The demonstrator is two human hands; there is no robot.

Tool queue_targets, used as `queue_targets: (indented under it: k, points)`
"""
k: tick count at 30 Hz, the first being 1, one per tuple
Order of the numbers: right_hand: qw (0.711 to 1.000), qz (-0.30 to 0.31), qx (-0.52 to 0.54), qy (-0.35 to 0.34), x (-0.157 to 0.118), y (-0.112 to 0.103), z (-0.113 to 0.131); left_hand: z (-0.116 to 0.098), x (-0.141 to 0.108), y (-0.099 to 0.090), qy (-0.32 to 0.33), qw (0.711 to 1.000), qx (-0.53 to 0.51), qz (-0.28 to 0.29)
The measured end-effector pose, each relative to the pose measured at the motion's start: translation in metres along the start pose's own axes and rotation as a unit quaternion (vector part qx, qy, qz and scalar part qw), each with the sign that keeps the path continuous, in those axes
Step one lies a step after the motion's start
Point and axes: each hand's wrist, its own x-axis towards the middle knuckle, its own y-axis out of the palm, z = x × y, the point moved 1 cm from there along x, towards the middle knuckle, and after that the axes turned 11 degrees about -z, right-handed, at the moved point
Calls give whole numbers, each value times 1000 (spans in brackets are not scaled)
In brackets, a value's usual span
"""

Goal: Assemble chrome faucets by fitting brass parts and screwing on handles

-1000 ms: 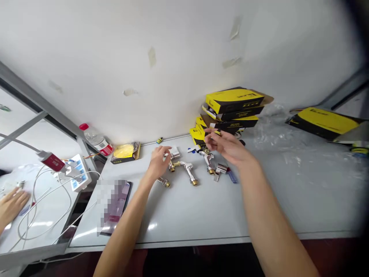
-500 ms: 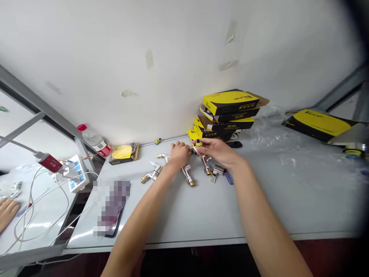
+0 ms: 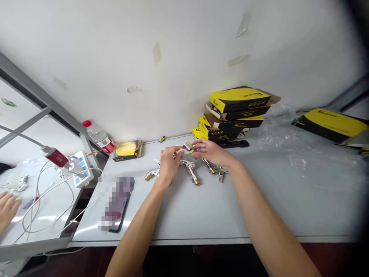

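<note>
My left hand (image 3: 169,163) is closed on the lever of a chrome faucet handle (image 3: 188,146), raised above the table. Close against the handle's round end, my right hand (image 3: 211,152) pinches a small yellow-and-black valve cartridge (image 3: 192,151); the fingers cover part of it. Whether the two parts are joined I cannot tell. Below the hands lie a chrome faucet (image 3: 190,169) with a brass threaded end, another faucet (image 3: 209,166) to its right, and a third faucet (image 3: 152,174) partly behind my left hand. A loose chrome handle (image 3: 221,176) lies near my right wrist.
Yellow-and-black boxes (image 3: 239,100) are stacked by the wall, with a black tool (image 3: 236,144) in front. Another cartridge (image 3: 162,139) sits at the back edge. A phone (image 3: 119,207), bottle (image 3: 100,138) and power strip (image 3: 82,169) are left. Another person's hand (image 3: 8,209) shows far left.
My left hand has lifted a chrome faucet handle from among the faucets. My right hand has brought the cartridge against it. The view has shifted slightly.
</note>
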Motion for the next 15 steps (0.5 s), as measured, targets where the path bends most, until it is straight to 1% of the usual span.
queue_targets:
  k: [4, 7, 11, 14, 15]
  points:
    - [999, 20, 15, -25, 1, 5, -1, 2, 4, -5, 30, 1000, -5, 9]
    - [999, 41, -9, -27, 1, 6, -2, 4, 5, -9, 59, 998, -14, 29]
    - [993, 81, -52, -69, -3, 7, 1, 5, 4, -10, 85, 996, -15, 39]
    - [987, 108, -90, -82, -5, 5, 1, 1, 4, -10, 107, 993, 1, 59]
    - [986, 107, -97, -78, -5, 4, 1, -2, 3, -11, 110, 992, 11, 54]
